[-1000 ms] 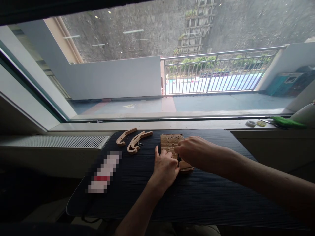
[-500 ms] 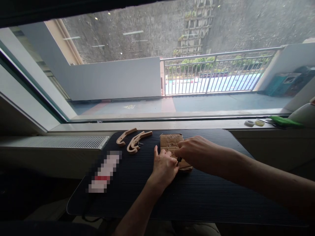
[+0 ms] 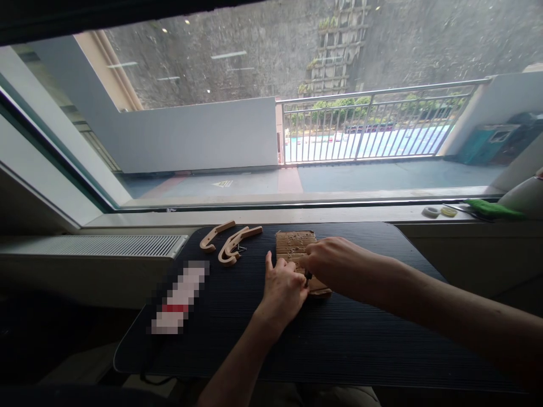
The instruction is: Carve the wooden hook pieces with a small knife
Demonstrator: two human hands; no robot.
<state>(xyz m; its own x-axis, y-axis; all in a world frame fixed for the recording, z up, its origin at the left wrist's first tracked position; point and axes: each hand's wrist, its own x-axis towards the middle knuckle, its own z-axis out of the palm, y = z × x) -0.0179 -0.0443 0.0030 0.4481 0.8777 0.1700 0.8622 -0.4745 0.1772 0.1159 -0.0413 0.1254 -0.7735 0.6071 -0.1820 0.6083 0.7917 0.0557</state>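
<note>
My left hand [image 3: 285,289] rests on the lower left part of a corrugated cardboard piece [image 3: 296,242], its fingers bent and one finger sticking up to the left. What lies under those fingers is hidden. From the right, my right hand [image 3: 333,255] is closed around a small tool with a dark end [image 3: 308,276], which points down beside my left fingertips. Its handle is covered by the hand, so I cannot tell its kind. Holes and torn spots mark the cardboard's upper part. Left of it lie curved wooden hooks [image 3: 228,251], with small metal screws [image 3: 241,249] beside them.
A blurred pale strip [image 3: 180,299] lies at the left of the dark table [image 3: 373,345]. Behind the table runs a window sill [image 3: 339,215] with tape rolls [image 3: 448,212] and a green bristly thing [image 3: 494,209]. A white radiator [image 3: 97,246] stands at left.
My right hand and the tool have shifted very slightly to the left. My left hand, the cardboard and the hooks stay practically where they were.
</note>
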